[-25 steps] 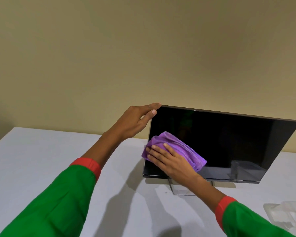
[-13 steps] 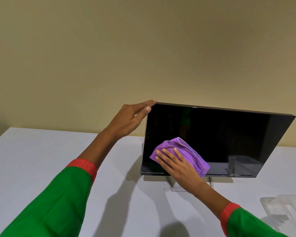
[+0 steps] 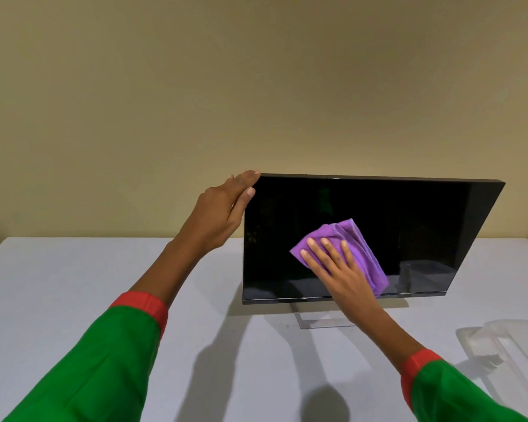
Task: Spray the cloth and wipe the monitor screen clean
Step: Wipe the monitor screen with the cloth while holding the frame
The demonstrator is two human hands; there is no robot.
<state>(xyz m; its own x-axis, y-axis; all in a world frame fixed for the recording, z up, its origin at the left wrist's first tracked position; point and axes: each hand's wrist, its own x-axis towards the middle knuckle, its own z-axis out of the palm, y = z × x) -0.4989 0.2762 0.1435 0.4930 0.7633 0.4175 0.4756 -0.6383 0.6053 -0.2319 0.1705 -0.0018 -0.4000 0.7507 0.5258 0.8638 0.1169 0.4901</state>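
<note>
A black monitor (image 3: 409,214) stands on a white table, its dark screen facing me. My left hand (image 3: 223,208) holds the monitor's top left corner, fingers over the upper edge and thumb on the front bezel. My right hand (image 3: 339,263) lies flat with straight fingers on a folded purple cloth (image 3: 360,248), pressing it against the lower middle of the screen. No spray bottle is in view.
The white table (image 3: 73,284) runs to a beige wall behind the monitor. A clear stand base (image 3: 320,319) sits under the screen. A transparent plastic container (image 3: 500,339) lies on the table at the right, near my right sleeve.
My right hand has slid the purple cloth rightward across the screen, from its left edge to the lower middle. My left hand has kept its hold on the top left corner.
</note>
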